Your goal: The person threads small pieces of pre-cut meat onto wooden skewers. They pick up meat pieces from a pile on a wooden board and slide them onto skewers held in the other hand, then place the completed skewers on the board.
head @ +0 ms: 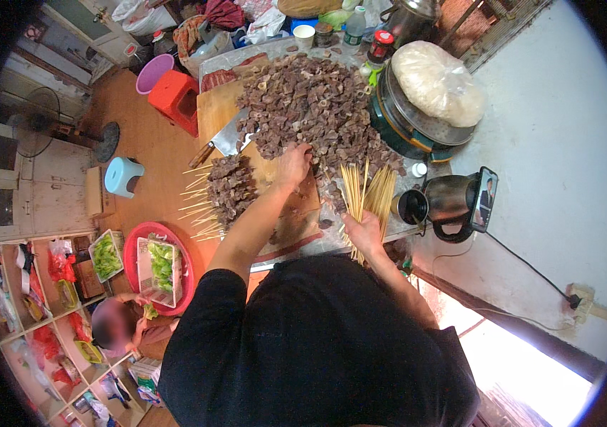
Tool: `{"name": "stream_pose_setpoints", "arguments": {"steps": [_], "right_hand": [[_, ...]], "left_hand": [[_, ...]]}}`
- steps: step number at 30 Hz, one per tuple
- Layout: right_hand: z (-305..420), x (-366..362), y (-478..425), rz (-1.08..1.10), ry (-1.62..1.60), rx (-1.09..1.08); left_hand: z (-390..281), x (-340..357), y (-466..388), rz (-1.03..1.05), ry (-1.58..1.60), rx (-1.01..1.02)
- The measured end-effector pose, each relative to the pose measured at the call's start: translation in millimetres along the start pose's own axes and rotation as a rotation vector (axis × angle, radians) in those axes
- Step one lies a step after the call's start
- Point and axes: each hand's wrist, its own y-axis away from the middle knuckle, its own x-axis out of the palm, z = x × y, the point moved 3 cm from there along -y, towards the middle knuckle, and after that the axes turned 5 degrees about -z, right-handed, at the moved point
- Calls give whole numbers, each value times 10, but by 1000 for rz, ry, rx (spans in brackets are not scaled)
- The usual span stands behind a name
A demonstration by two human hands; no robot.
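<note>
A large heap of dark brown sliced meat pieces (308, 101) covers the far part of the table and overlaps a wooden cutting board (218, 107). My left hand (293, 165) reaches to the near edge of the heap; its fingertips are hidden among the pieces. In my right hand (363, 230) is a bundle of bamboo skewers (354, 187), with a few meat pieces (336, 197) at its left side. More bamboo skewers (382, 189) lie just right of that hand. Loaded meat skewers (230, 187) are stacked on the board's left, bare ends pointing left. Beyond them rests a cleaver (230, 136).
Right of the skewers stand a metal cup (411, 207), an electric kettle (442, 200) and a propped phone (484, 200). A filled plastic bag (436, 82) sits on a lidded electric pan (404, 133). At lower left, another person handles greens beside a red basin (132, 256).
</note>
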Motion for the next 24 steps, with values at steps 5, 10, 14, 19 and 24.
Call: {"name": "stream_pose_setpoints", "arguments": {"steps": [5,10,14,19,24], "right_hand": [[9,-13,-8,34,7,7],[100,20,11,41,10,-5],[157,61,30,55,-6,3],[190,67,37,73,-6,-9],[168,69,33,77,16,-11]], "left_hand": [[73,92,62,78,664,-361],[-259,-217,211,379,1368,-859],[-254,-232,319,424,1462,-920],[-308,-294,393,431,1449,-923],[-403,-306,526,532,1313,-856]]}}
